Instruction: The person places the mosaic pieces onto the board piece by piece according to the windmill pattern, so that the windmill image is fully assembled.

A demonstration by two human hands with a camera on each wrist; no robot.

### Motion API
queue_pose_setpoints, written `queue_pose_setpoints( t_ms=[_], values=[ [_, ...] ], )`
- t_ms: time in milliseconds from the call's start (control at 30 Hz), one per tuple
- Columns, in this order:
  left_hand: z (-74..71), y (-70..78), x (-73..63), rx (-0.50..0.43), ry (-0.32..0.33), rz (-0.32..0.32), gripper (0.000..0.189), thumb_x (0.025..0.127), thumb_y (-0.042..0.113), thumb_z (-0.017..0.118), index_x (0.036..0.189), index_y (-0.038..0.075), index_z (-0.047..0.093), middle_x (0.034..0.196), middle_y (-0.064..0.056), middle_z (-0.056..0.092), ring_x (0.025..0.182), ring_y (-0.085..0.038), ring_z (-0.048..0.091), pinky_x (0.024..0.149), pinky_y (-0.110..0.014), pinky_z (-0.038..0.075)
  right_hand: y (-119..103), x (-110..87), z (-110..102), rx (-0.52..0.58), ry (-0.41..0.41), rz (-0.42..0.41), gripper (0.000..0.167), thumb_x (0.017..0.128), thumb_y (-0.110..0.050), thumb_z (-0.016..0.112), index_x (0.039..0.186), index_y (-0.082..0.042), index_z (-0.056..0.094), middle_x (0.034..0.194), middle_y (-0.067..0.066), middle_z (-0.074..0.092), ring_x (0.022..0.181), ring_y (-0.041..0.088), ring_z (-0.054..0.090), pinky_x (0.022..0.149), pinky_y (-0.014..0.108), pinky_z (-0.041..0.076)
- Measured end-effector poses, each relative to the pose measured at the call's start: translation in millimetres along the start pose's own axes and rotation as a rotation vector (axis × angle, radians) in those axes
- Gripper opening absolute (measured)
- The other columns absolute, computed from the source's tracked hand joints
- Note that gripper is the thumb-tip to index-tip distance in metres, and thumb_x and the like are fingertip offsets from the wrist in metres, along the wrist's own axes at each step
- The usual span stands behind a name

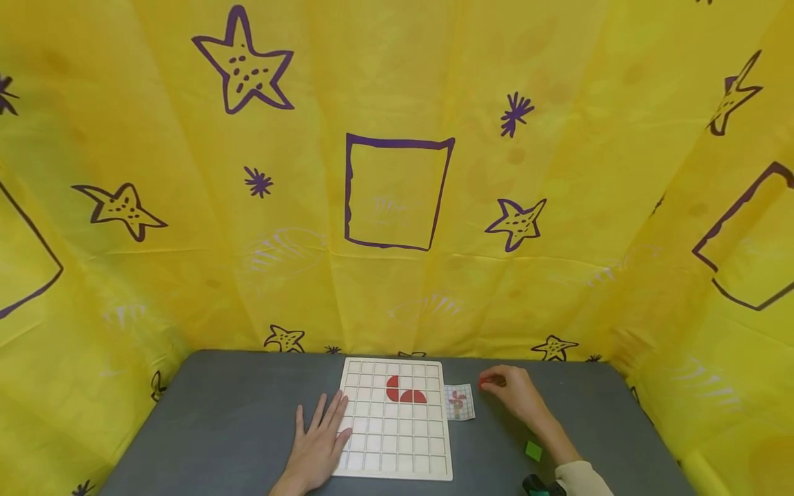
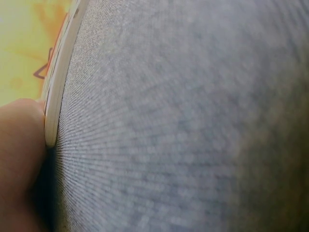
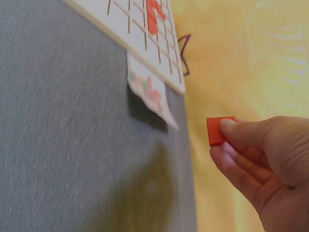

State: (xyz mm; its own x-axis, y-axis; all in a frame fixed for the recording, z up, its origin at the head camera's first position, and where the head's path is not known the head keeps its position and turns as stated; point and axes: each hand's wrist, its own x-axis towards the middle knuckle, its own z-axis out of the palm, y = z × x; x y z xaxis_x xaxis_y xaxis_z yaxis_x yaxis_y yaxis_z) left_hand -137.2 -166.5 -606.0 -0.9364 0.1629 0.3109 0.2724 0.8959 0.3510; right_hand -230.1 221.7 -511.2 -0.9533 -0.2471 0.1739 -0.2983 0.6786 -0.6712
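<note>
My right hand [image 1: 513, 394] pinches a small red tile [image 3: 216, 131] between thumb and fingertips, to the right of the board. A white gridded board [image 1: 387, 444] lies on the table. On its upper middle sit several red rounded tiles [image 1: 393, 393], grouped together. My left hand [image 1: 316, 441] rests with fingers spread on the board's left edge. In the left wrist view, part of that hand touches the board's side [image 2: 55, 111]. A small paper card [image 1: 465, 413] with a printed red pinwheel figure on a grid sticks out at the board's right edge, between it and my right hand.
A green square block [image 1: 533, 451] lies on the grey table [image 1: 236, 413] below my right forearm. Near it, at the bottom edge of the head view, is a dark object [image 1: 535, 483], partly cut off. Yellow patterned cloth [image 1: 397, 296] surrounds the table's back and sides.
</note>
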Motion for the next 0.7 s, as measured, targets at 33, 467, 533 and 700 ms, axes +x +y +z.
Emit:
queue_pose_setpoints(
  t_ms=[33, 467, 533, 700],
  values=[
    [-0.5, 0.5, 0.1, -0.003, -0.008, -0.012, 0.057, 0.099, 0.039, 0.052, 0.148, 0.012, 0.043, 0.156, -0.004, 0.037, 0.142, -0.037, 0.03, 0.109, -0.069, 0.004, -2, 0.7, 1, 0.002, -0.002, -0.001, 0.011, 0.085, -0.005, 0.074, 0.095, -0.001, 0.075, 0.084, 0.0, 0.072, 0.076, 0.015, 0.067, 0.066, 0.025, 0.055],
    [-2.4, 0.8, 0.9, -0.004, -0.03, -0.014, 0.057, 0.1, 0.039, 0.051, 0.149, 0.01, 0.042, 0.157, -0.005, 0.036, 0.143, -0.037, 0.029, 0.109, -0.069, 0.002, -21, 6.6, 24, 0.105, -0.006, 0.023, 0.01, 0.081, -0.005, 0.078, 0.09, -0.002, 0.076, 0.08, 0.002, 0.073, 0.07, 0.014, 0.068, 0.063, 0.023, 0.054],
    [-2.5, 0.7, 0.9, 0.001, -0.031, -0.015, 0.057, 0.1, 0.039, 0.051, 0.149, 0.01, 0.042, 0.157, -0.004, 0.036, 0.143, -0.037, 0.029, 0.109, -0.069, 0.003, -23, 7.2, 27, 0.136, -0.005, 0.039, 0.01, 0.081, -0.006, 0.078, 0.09, -0.003, 0.075, 0.08, 0.002, 0.073, 0.07, 0.016, 0.069, 0.063, 0.023, 0.053],
    [-2.9, 1.1, 1.2, -0.01, -0.045, -0.027, 0.056, 0.1, 0.039, 0.051, 0.149, 0.012, 0.042, 0.157, -0.002, 0.035, 0.143, -0.037, 0.029, 0.109, -0.069, 0.004, -26, 7.1, 35, 0.211, -0.014, 0.062, 0.012, 0.081, -0.006, 0.078, 0.091, 0.0, 0.075, 0.079, 0.005, 0.073, 0.071, 0.023, 0.07, 0.062, 0.022, 0.053]
  ],
)
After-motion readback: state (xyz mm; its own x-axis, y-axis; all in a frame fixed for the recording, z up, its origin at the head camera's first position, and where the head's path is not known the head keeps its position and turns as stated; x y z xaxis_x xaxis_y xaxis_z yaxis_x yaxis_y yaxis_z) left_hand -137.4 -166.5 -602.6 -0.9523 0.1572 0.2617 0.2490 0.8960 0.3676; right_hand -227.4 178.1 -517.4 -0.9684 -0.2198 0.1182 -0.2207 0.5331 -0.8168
